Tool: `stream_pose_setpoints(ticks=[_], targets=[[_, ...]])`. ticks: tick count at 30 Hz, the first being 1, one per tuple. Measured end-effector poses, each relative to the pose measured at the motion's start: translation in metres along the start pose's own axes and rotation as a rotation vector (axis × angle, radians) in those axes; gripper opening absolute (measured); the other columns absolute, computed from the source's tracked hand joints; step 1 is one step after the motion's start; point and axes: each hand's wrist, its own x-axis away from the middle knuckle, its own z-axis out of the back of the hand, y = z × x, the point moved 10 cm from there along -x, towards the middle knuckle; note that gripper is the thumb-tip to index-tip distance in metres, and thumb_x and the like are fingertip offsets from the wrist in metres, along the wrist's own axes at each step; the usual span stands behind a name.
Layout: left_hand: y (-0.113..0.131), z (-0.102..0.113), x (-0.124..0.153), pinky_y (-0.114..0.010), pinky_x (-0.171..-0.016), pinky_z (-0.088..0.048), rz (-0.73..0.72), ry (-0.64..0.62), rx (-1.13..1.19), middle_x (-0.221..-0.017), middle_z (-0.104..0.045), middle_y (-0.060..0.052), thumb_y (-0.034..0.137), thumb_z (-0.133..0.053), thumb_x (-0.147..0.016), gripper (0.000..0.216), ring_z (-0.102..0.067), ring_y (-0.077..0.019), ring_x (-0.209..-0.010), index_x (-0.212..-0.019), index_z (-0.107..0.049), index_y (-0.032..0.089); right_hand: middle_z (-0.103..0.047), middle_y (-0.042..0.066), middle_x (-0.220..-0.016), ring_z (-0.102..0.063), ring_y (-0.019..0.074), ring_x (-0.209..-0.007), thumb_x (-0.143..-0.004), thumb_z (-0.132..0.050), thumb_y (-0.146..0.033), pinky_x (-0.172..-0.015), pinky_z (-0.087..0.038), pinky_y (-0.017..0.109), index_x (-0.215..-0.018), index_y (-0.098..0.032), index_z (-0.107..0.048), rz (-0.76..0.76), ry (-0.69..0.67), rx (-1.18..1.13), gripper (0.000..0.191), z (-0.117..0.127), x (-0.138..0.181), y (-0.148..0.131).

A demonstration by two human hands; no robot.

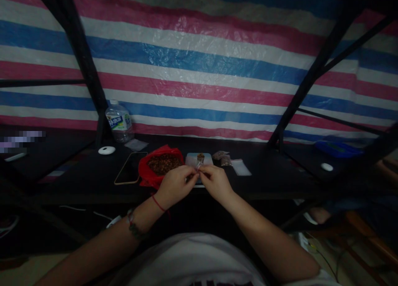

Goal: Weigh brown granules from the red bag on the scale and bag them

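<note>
A small clear plastic bag (200,159) with a little brown grainy stuff in it is pinched at its near edge by both hands. My left hand (178,181) grips it from the left with thumb and fingertips together. From the right, my right hand (217,183) closes on the same edge, the fingertips of both hands almost touching. Behind and beneath the bag lies a pale flat scale-like device (190,158), partly hidden by my hands. Close to my left hand sits an open red plastic bag (149,179), full of reddish-brown dried bits (163,163).
Small filled bags (225,159) and flat empty bags (241,168) lie right of the device. A phone (127,168), a white oval case (106,150) and a large plastic bottle (118,122) stand left. Dark metal posts (287,99) flank the black table; another person's arm (388,168) shows far right.
</note>
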Motion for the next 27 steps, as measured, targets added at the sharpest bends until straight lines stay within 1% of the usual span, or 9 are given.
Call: stream_pose_setpoints(ticks=[3,5,8,11,14,17,21,24,27], targets=[[-0.017,0.022,-0.005,-0.033,-0.080,-0.048,0.035,0.173,0.122,-0.093,-0.066,-0.007,0.035,-0.059,-0.082,0.020,-0.061,-0.0203,-0.089,-0.091,-0.066,0.018,-0.072,0.007,-0.090,-0.066,0.0188,-0.083,-0.080,-0.055,-0.012,-0.077,-0.052,0.031,-0.092,-0.020,-0.073,0.026,0.008,-0.094,0.023,0.008,-0.005,0.000],[-0.048,0.034,-0.006,-0.037,-0.085,-0.049,0.195,0.285,0.290,-0.114,-0.062,-0.012,0.040,-0.066,-0.075,0.046,-0.060,-0.0239,-0.100,-0.115,-0.059,0.017,-0.071,0.006,-0.093,-0.066,0.0178,-0.086,-0.081,-0.055,-0.014,-0.077,-0.052,0.030,-0.095,-0.021,-0.073,0.043,0.017,-0.186,0.024,0.014,-0.007,0.000],[-0.077,0.007,-0.010,-0.037,-0.078,-0.053,0.400,0.063,0.726,-0.108,-0.065,-0.012,0.044,-0.065,-0.075,0.061,-0.064,-0.0224,-0.092,-0.127,-0.050,0.016,-0.071,0.006,-0.093,-0.065,0.0176,-0.086,-0.081,-0.058,-0.018,-0.076,-0.051,0.030,-0.095,-0.022,-0.074,0.007,0.022,-0.296,0.022,0.021,-0.011,0.007],[-0.080,-0.005,-0.009,-0.033,-0.069,-0.054,0.476,-0.065,0.871,-0.085,-0.068,-0.006,0.042,-0.073,-0.069,0.061,-0.065,-0.0181,-0.073,-0.119,-0.054,0.013,-0.070,0.005,-0.087,-0.064,0.0170,-0.081,-0.081,-0.060,-0.020,-0.074,-0.051,0.030,-0.092,-0.023,-0.075,-0.031,0.032,-0.304,0.019,0.025,-0.014,0.016],[-0.082,-0.001,-0.010,-0.030,-0.063,-0.053,0.468,-0.048,0.803,-0.073,-0.066,-0.002,0.041,-0.075,-0.066,0.057,-0.063,-0.0161,-0.065,-0.113,-0.058,0.014,-0.066,0.004,-0.079,-0.060,0.0154,-0.073,-0.080,-0.060,-0.021,-0.068,-0.050,0.029,-0.089,-0.023,-0.076,-0.040,0.044,-0.280,0.018,0.025,-0.015,0.022],[-0.084,0.007,-0.014,-0.032,-0.063,-0.054,0.415,-0.032,0.688,-0.071,-0.066,-0.002,0.043,-0.072,-0.068,0.057,-0.064,-0.0176,-0.065,-0.115,-0.058,0.014,-0.063,0.005,-0.087,-0.056,0.0129,-0.065,-0.079,-0.061,-0.022,-0.058,-0.049,0.026,-0.095,-0.023,-0.075,-0.089,0.033,-0.319,0.021,0.018,-0.015,0.031],[-0.067,0.040,-0.020,-0.043,-0.085,-0.051,0.161,0.090,0.288,-0.111,-0.065,-0.013,0.051,-0.067,-0.072,0.060,-0.063,-0.0263,-0.099,-0.119,-0.057,0.016,-0.058,0.006,-0.102,-0.053,0.0108,-0.065,-0.069,-0.072,-0.022,-0.058,-0.049,0.026,-0.109,-0.024,-0.070,-0.142,-0.012,-0.340,0.040,0.004,-0.012,0.038],[-0.024,0.030,-0.015,-0.053,-0.109,-0.029,-0.168,-0.056,-0.082,-0.136,-0.051,-0.014,0.058,-0.075,-0.060,0.084,-0.042,-0.0339,-0.129,-0.130,-0.050,0.019,-0.058,0.007,-0.106,-0.056,0.0132,-0.073,-0.065,-0.075,-0.022,-0.064,-0.051,0.027,-0.107,-0.022,-0.070,-0.140,-0.067,-0.288,0.042,-0.008,-0.009,0.033],[-0.007,0.009,-0.007,-0.055,-0.111,-0.024,-0.246,-0.205,-0.218,-0.130,-0.056,-0.014,0.060,-0.076,-0.057,0.093,-0.046,-0.0329,-0.124,-0.135,-0.045,0.019,-0.060,0.008,-0.108,-0.059,0.0186,-0.091,-0.064,-0.076,-0.019,-0.076,-0.052,0.030,-0.101,-0.021,-0.072,-0.117,-0.125,-0.241,0.037,-0.023,-0.004,0.019]])
